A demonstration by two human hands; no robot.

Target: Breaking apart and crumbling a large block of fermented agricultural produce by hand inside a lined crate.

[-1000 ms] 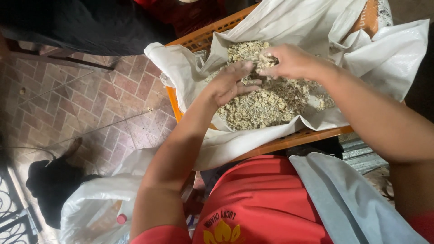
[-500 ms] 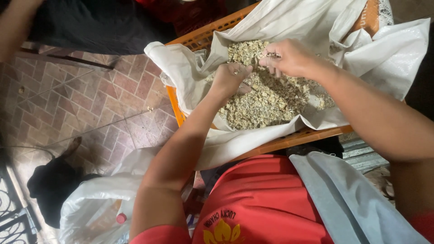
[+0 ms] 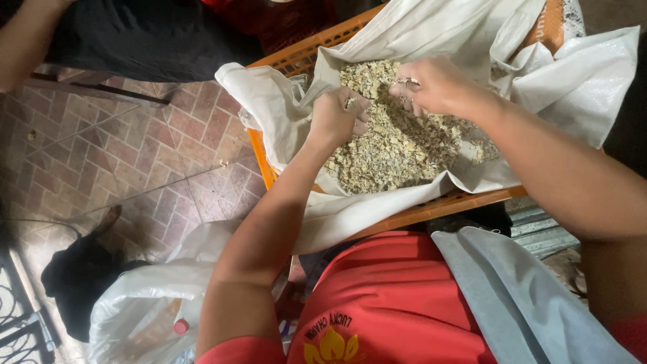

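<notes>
A brick-paved floor is seen from above, with an orange plastic crate raised over it at the person's lap. The crate is lined with a white woven sack, whose cloth is draped over the crate's left and near edges and bunched up at its far right corner. A heap of pale, dry, flaky plant matter, yellowish-green and broken small, is spread across the middle of the sack lining, from the far edge of the crate towards its near edge.

Both bare hands are sunk in the far part of the heap, close together. The left hand is curled into a loose fist on the heap's left side, its fingers closed round a pinch of the flakes. The right hand is held just beside it, near the far edge, its fingers drawn narrow and pinched on a small piece; what that piece is cannot be told.

The step in hand is judged to be sorting or picking through the dry matter by hand. The next move would call for a light, fine pinch, so that single bits are lifted without the heap being pushed over the sagging near edge of the lining.

A white plastic bag is lying on the floor below the crate's left corner, beside a dark cloth. Another person's forearm is partly seen at the upper left.
</notes>
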